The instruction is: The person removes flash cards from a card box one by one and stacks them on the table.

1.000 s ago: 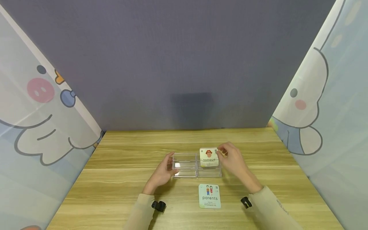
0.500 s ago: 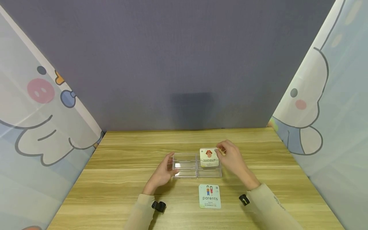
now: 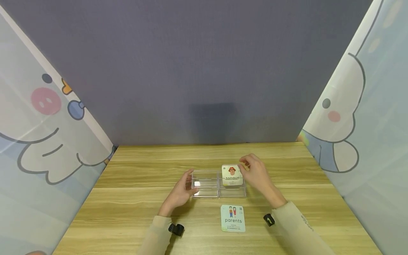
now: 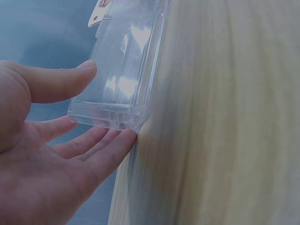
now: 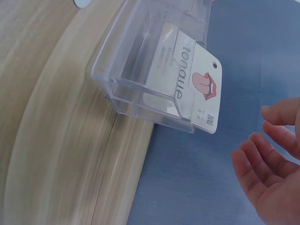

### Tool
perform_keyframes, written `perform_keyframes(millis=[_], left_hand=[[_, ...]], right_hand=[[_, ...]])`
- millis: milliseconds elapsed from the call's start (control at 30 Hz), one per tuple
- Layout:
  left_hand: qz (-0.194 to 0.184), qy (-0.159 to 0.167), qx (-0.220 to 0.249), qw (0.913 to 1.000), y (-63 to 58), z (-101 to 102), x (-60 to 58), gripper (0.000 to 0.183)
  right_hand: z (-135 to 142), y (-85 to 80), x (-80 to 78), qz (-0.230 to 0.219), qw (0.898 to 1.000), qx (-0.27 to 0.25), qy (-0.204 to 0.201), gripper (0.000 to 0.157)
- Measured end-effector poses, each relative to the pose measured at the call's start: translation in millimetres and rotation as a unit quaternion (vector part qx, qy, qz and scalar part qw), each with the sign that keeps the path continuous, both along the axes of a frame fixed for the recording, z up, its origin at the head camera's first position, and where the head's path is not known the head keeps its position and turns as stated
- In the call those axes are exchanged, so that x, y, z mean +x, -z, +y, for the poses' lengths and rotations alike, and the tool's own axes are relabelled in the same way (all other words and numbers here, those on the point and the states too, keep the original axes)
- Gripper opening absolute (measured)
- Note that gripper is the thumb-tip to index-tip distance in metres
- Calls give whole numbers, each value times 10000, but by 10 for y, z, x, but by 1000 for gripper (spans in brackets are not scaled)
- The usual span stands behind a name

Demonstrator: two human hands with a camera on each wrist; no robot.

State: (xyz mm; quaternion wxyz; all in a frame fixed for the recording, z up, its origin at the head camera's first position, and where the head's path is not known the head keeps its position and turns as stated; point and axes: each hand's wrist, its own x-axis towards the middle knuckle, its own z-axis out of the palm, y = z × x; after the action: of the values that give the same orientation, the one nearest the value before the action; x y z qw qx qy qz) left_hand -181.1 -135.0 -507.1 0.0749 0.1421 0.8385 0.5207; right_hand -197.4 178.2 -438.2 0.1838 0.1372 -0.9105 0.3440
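A clear plastic card holder (image 3: 205, 184) with stepped compartments stands on the table. My left hand (image 3: 180, 192) holds its left end, thumb at the front and fingers against the end wall, as the left wrist view (image 4: 110, 119) shows. In the right rear compartment a card printed "tongue" (image 3: 232, 174) stands upright, its top above the holder's wall. My right hand (image 3: 255, 173) is beside the card's upper right corner. In the right wrist view its fingers are loosely bent and apart from the card (image 5: 199, 89), with nothing between them.
A card printed "parents" (image 3: 233, 218) lies flat on the wooden table (image 3: 143, 205) in front of the holder. A dark grey panel (image 3: 204, 71) rises behind the table, and cartoon-printed curtains (image 3: 379, 124) hang on both sides.
My right hand and forearm have shifted slightly left and away from me. The "tongue" card, the holder and my left hand stay in place.
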Motion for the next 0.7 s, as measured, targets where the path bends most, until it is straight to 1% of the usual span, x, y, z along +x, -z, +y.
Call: perform_keyframes(millis=[400, 700], left_hand=[[70, -3, 34, 10000, 37, 2, -1, 78], [25, -17, 50, 10000, 24, 13, -10, 79]], right_hand=[[-2, 71, -59, 0, 9999, -20, -108, 17], [9, 140, -118, -56, 9999, 159, 10, 18]])
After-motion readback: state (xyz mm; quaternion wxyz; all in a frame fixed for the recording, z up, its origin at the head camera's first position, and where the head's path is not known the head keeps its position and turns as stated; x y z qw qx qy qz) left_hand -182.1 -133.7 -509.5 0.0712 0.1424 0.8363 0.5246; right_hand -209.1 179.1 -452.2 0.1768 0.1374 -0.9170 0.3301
